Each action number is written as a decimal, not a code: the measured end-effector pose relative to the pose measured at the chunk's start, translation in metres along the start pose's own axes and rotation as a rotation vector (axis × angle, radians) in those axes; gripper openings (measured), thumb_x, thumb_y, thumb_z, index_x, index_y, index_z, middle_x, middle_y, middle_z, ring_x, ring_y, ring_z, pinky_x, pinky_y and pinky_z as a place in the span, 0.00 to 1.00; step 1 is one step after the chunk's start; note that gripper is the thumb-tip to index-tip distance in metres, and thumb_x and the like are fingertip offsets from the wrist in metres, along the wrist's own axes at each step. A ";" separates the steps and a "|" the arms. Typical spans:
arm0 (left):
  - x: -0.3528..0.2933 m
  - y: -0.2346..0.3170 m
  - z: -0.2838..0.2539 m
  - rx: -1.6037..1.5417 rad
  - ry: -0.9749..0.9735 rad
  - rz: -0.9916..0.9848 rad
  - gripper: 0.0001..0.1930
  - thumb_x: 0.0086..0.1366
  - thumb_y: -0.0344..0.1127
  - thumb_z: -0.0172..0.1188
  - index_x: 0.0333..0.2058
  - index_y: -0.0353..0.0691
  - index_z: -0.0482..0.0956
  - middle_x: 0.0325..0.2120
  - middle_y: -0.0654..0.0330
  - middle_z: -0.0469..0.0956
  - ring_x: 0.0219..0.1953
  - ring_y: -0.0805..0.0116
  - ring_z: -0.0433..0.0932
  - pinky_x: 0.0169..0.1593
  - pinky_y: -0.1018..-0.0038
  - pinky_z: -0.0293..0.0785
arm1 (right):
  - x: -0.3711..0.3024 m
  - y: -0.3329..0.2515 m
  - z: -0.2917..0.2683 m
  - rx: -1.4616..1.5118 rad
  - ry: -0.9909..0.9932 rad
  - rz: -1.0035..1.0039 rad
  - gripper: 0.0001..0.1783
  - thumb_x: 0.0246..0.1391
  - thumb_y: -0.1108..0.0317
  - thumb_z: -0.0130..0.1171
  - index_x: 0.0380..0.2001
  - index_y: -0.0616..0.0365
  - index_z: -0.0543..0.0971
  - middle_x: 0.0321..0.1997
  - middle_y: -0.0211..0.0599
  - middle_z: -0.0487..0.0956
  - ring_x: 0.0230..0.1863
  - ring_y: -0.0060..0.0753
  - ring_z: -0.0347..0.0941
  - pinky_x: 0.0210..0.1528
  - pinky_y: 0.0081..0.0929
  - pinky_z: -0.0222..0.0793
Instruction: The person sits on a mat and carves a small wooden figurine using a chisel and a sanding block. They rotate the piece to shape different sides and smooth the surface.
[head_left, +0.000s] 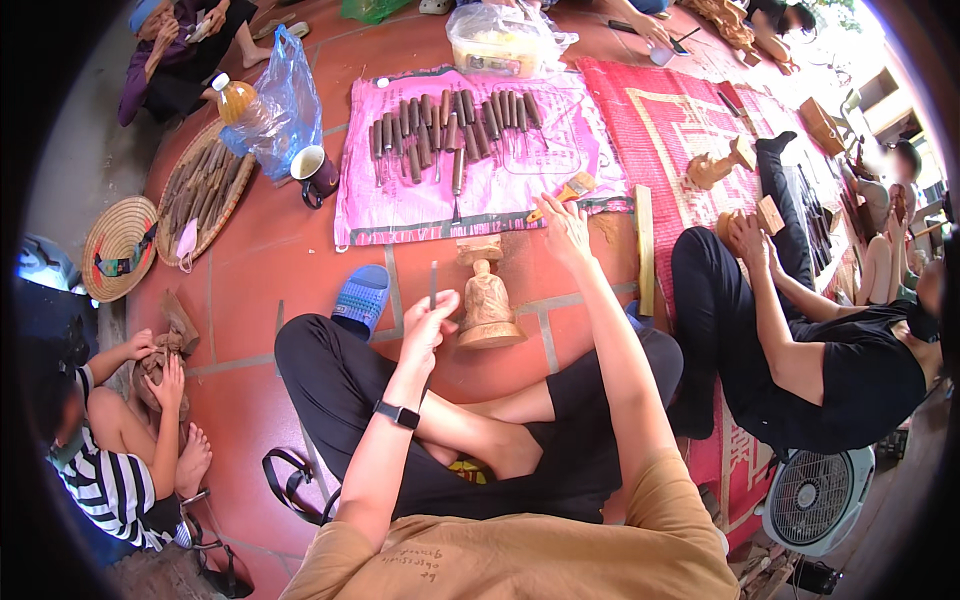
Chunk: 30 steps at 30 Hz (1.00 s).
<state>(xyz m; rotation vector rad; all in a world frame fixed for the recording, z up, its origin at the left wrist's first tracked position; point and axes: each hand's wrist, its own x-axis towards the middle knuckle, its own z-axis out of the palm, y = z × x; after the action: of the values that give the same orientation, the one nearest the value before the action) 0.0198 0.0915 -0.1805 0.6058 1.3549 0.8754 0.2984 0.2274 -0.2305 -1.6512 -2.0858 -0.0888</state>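
My left hand (428,325) is closed around a thin carving chisel (433,280), its narrow metal blade pointing up and away from me; most of the handle is hidden by the fingers. To its right, a carved wooden seated figure (487,305) lies on the tiles between my knees. My right hand (566,232) reaches past the figure to the near edge of a pink sheet (370,200), its fingers closed on a flat brush (577,186) with a yellow handle. Several wooden-handled carving tools (458,170) lie in rows on that sheet.
A wooden strip (644,250) lies right of my right hand. A blue slipper (362,297) sits by my left knee. Left of the sheet stand a mug (316,176), a plastic bag (285,110) and a basket of tools (205,190). People sit carving on both sides, near a fan (818,498).
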 end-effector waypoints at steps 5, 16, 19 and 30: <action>0.026 -0.014 0.016 0.263 0.022 0.183 0.23 0.55 0.40 0.72 0.45 0.31 0.78 0.36 0.56 0.82 0.38 0.71 0.80 0.41 0.75 0.76 | 0.000 0.004 0.011 0.110 -0.017 0.008 0.16 0.41 0.75 0.60 0.38 0.55 0.81 0.41 0.35 0.74 0.44 0.45 0.68 0.47 0.39 0.63; 0.010 0.014 0.035 0.112 -0.209 -0.106 0.17 0.53 0.43 0.73 0.33 0.38 0.78 0.25 0.63 0.79 0.19 0.81 0.73 0.17 0.83 0.61 | 0.000 -0.053 -0.144 0.849 0.455 0.314 0.08 0.58 0.76 0.56 0.42 0.59 0.78 0.41 0.38 0.74 0.40 0.30 0.73 0.44 0.25 0.69; 0.017 0.006 0.025 0.032 -0.192 -0.114 0.19 0.51 0.37 0.73 0.38 0.33 0.79 0.30 0.57 0.82 0.29 0.69 0.82 0.29 0.75 0.77 | -0.051 -0.051 -0.145 0.977 0.574 0.389 0.07 0.61 0.74 0.56 0.41 0.61 0.78 0.41 0.29 0.75 0.39 0.19 0.72 0.43 0.18 0.68; -0.002 0.110 -0.071 -0.471 -0.100 0.222 0.14 0.58 0.38 0.67 0.40 0.39 0.78 0.29 0.64 0.82 0.19 0.81 0.76 0.15 0.85 0.57 | -0.126 -0.178 -0.114 1.268 -0.022 0.527 0.07 0.62 0.72 0.55 0.40 0.61 0.79 0.36 0.30 0.80 0.34 0.17 0.75 0.39 0.18 0.74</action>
<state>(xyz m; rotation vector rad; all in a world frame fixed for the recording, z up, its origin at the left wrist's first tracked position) -0.0705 0.1435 -0.1007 0.4277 0.9547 1.2786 0.1897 0.0275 -0.1374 -1.2193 -1.1033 1.1534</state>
